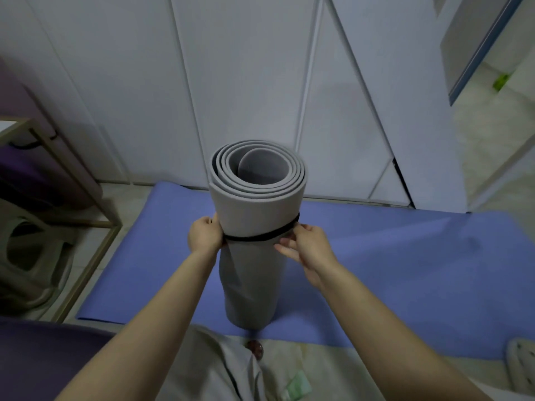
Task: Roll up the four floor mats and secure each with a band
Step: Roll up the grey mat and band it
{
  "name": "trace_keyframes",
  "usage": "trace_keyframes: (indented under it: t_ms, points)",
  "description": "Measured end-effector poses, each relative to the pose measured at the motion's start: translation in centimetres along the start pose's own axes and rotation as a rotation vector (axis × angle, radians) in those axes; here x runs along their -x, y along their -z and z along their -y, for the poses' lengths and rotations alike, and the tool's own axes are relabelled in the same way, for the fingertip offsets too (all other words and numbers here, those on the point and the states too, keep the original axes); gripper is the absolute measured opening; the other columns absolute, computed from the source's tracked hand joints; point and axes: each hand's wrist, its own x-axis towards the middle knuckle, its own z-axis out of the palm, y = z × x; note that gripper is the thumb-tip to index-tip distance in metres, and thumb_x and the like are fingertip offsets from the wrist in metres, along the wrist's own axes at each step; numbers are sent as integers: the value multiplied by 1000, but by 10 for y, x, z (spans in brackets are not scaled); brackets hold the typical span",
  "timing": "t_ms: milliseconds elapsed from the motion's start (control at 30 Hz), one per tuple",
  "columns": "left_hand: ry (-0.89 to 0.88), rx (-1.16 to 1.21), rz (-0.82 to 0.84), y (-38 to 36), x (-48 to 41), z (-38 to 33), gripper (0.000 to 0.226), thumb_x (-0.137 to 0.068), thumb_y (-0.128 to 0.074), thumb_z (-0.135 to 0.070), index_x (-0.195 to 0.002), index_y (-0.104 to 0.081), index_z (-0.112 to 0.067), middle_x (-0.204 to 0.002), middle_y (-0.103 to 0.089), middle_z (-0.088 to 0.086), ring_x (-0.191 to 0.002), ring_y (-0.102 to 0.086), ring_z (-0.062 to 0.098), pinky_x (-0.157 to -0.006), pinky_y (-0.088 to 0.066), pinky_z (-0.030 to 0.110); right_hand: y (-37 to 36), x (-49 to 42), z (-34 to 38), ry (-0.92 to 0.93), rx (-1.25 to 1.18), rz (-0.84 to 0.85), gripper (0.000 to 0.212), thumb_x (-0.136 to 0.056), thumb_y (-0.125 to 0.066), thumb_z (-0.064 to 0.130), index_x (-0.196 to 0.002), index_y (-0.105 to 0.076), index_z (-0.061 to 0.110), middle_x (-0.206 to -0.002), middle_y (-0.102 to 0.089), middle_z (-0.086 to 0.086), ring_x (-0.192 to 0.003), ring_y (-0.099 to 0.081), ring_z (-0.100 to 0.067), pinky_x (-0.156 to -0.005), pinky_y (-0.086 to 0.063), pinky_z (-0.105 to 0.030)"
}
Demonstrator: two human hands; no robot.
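A grey mat (254,209), rolled up, stands upright on end in the middle of the view. A black band (254,238) runs around it, slanting up to the right, about a third of the way down. My left hand (205,234) grips the band at the roll's left side. My right hand (304,246) pinches the band at the right side, fingers against the roll. A blue mat (405,256) lies flat on the floor under the roll. A purple mat (43,357) shows at the lower left corner.
White cabinet doors (231,82) rise right behind the mats. A wooden-framed shelf (72,175) with a purple thing on it stands at left, with a pale stool (31,256) below it. A slipper (521,360) lies at the lower right.
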Motion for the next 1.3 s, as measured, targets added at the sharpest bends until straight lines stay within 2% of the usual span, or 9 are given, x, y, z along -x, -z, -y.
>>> trace_keyframes:
  t_ms: [200,367,467,633,833,900,1000,1167,1300]
  points:
    - [-147,-114,-28,7,8,10,36,-96,-37,-8,-63,-23,-17,-66,-26,5,-56,-21,16,-51,-19,30,0,6,0,5,-40,-48,31,-98,-50,29,-87,-61,2,-87,-65,-11,-82,-65,-18,-63,-58,-22]
    - [-217,-171,138,16,-3,16,22,-96,-34,-15,-75,-33,-10,-75,-41,8,-65,-37,19,-55,-35,28,6,7,7,-26,-9,-23,15,-92,-53,5,-89,-64,-5,-80,-64,-11,-74,-61,-15,-56,-56,-18]
    - [-165,-244,265,24,-32,36,37,-82,-33,-35,-99,-48,-6,-97,-58,15,-81,-53,31,-74,-54,49,8,10,9,-82,50,59,18,-93,-55,10,-89,-64,-6,-81,-65,-11,-72,-63,-14,-52,-54,-15]
    - [-171,-331,315,20,-21,27,9,-98,-27,-12,-90,-31,-10,-76,-37,6,-67,-29,17,-59,-32,29,11,-2,-1,-169,161,44,24,-97,-49,8,-97,-58,-15,-97,-60,-20,-70,-58,-18,-43,-50,-13]
    - [-181,-479,348,26,-41,45,24,-96,-27,-25,-112,-38,-10,-113,-52,14,-92,-54,31,-81,-49,49,7,-18,-34,-293,205,1,27,-98,-48,7,-72,-53,-3,-76,-58,-13,-50,-59,-11,-39,-48,-15]
    - [-219,-499,397,27,-39,43,33,-98,-28,-26,-128,-33,-12,-124,-50,12,-105,-53,33,-92,-46,53,5,-24,-36,-291,213,-12,29,-98,-48,6,-70,-52,-3,-79,-59,-15,-54,-59,-15,-39,-49,-16]
    - [-224,-389,444,26,-29,36,32,-100,-25,-31,-129,-32,-18,-130,-44,3,-113,-48,25,-98,-42,49,5,-28,-36,-249,258,-33,28,-96,-49,3,-70,-52,-5,-91,-58,-20,-63,-56,-19,-40,-50,-16]
    - [-257,-302,460,32,-19,38,20,-100,-29,-27,-116,-37,-17,-115,-49,7,-96,-54,27,-73,-49,34,11,-22,-39,-146,238,-67,21,-96,-49,5,-100,-63,-11,-90,-65,-17,-73,-65,-22,-67,-53,-22]
    - [-151,-153,472,36,-7,38,30,-103,-30,-26,-118,-43,-3,-112,-56,19,-97,-61,32,-72,-58,39,9,-15,-40,-107,180,-104,29,-98,-50,19,-86,-64,-3,-91,-68,-13,-81,-67,-22,-75,-53,-25]
